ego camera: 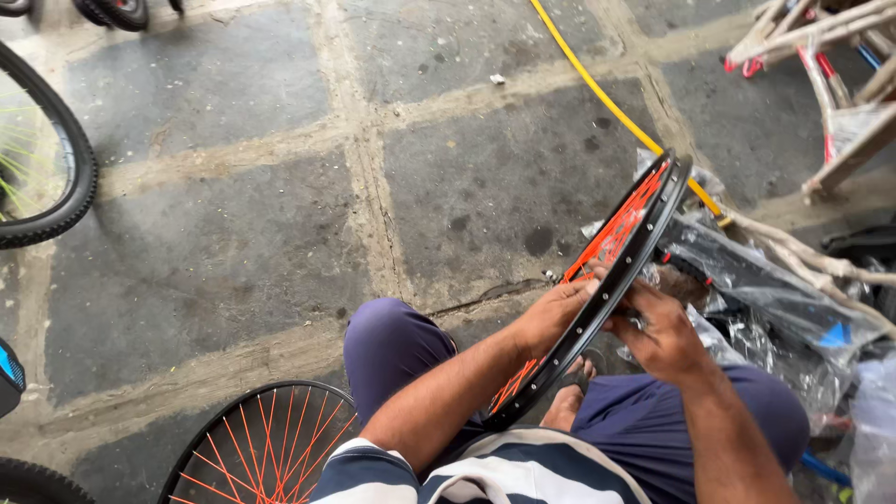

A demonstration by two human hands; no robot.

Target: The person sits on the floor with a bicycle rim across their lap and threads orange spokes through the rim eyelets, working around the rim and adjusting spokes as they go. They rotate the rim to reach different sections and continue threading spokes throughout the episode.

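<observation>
So I'm sat on the stone floor (pixel 233 252) with a black bicycle rim (pixel 597 299) standing on edge between my knees, laced with orange spokes (pixel 621 233). It leans from near my lap up and away toward the far right part of the floor, top edge close to a yellow hose (pixel 597 89) that runs diagonally across the slabs.

My left hand (pixel 555 313) is on the spoke side of the rim, fingers curled over the edge and gripping it. My right hand (pixel 658 336) is on the other side, closed around something small and metallic right at the rim; can't make out what it is, too tiny.

Just right of the rim there's a heap of clear plastic wrapping (pixel 765 299) on the floor. Second rim with orange spokes (pixel 266 448) lies flat at the near edge by my left knee. A full wheel with tyre and green spokes (pixel 42 159) sits at the left edge. Wooden frame pieces (pixel 831 65) are in the far right corner.
</observation>
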